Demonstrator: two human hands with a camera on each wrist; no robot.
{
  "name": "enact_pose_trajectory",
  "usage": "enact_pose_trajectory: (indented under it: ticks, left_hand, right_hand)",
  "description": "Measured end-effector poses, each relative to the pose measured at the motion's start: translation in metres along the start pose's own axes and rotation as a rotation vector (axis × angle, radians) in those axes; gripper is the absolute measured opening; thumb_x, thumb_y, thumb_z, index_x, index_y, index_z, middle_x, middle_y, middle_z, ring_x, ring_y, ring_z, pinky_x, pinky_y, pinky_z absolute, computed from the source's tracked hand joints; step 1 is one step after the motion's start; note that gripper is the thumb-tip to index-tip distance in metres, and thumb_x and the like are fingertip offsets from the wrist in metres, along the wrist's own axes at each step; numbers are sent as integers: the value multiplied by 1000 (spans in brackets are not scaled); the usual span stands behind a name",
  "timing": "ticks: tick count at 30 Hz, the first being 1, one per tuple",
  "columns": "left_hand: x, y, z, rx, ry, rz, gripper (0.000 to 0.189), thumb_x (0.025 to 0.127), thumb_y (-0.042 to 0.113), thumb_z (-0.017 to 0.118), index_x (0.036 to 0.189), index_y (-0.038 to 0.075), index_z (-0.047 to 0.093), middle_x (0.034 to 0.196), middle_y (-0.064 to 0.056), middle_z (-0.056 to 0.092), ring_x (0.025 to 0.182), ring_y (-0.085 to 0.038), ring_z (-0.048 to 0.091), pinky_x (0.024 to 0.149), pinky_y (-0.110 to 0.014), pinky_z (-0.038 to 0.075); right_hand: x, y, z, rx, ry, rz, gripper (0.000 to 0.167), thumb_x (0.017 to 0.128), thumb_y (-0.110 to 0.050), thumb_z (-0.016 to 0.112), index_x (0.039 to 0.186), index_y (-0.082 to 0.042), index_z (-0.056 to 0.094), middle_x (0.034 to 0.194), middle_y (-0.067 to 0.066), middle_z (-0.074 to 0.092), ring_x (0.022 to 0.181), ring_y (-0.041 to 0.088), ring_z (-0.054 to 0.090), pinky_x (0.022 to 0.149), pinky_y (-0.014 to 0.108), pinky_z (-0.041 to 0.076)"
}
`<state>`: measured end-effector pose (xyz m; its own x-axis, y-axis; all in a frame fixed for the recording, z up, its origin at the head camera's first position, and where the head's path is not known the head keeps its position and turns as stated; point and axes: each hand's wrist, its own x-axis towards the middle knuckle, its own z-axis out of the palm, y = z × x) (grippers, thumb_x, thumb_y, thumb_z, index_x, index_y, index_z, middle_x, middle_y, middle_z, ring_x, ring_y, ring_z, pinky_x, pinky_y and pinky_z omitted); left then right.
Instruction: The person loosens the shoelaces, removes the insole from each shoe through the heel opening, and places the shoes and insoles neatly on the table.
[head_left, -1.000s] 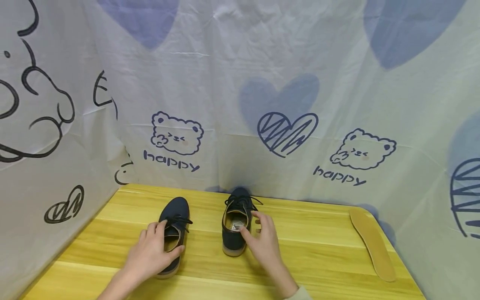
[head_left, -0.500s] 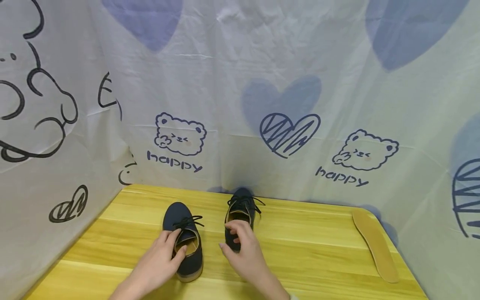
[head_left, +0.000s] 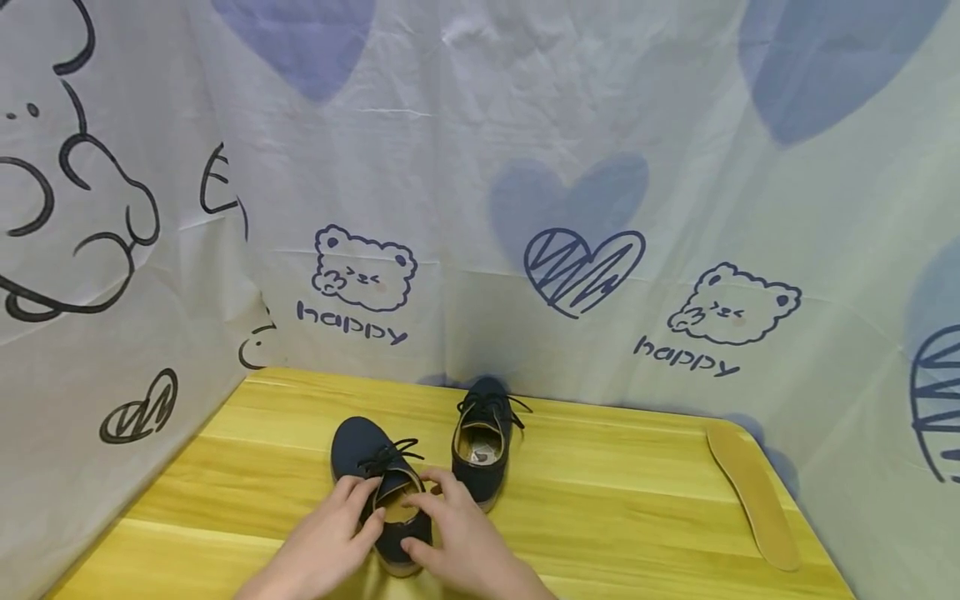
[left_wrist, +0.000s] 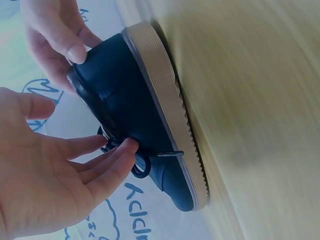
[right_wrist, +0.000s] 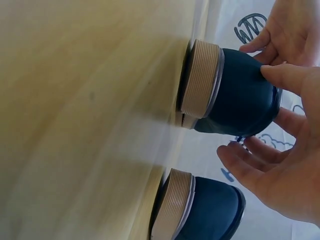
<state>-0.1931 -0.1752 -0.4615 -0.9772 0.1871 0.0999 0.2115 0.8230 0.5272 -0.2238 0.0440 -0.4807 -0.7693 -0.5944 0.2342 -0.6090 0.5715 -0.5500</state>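
A dark navy lace-up shoe (head_left: 356,446) stands on the wooden tabletop between both hands, toe angled to the far left. My left hand (head_left: 322,533) is at its left side; in the left wrist view straight fingers (left_wrist: 117,162) touch the lace area while the thumb stays off the shoe. At the heel, my right hand (head_left: 465,533) pinches the collar, thumb outside and index finger at the opening. A tan lining shows inside this shoe. Its mate (head_left: 480,479) stands behind to the right, with a pale patch visible inside.
A tan insole (head_left: 753,500) lies flat near the right edge of the yellow wood-grain tabletop (head_left: 615,500). Printed white cloth (head_left: 465,325) hangs behind and along both sides. The second shoe's toe is close to the back cloth.
The near shoe has shifted right and turned, its heel now swung rightward, with my left hand following. My right hand has left the second shoe and come to the near shoe's heel.
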Motion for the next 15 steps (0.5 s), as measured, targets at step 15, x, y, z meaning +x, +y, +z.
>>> enact_pose_trajectory:
  ticks: [15]
  left_hand:
    - [-3,12,-18,-121,-180,42,47,100,46,66,129,8,68,118,-3,63,96,-17,62,82,-46,55]
  right_hand:
    - [-24,11,-21,16,-59,62,23,91,-47,79,91,-30,65,150,-2,47,119,18,61,86,27,53]
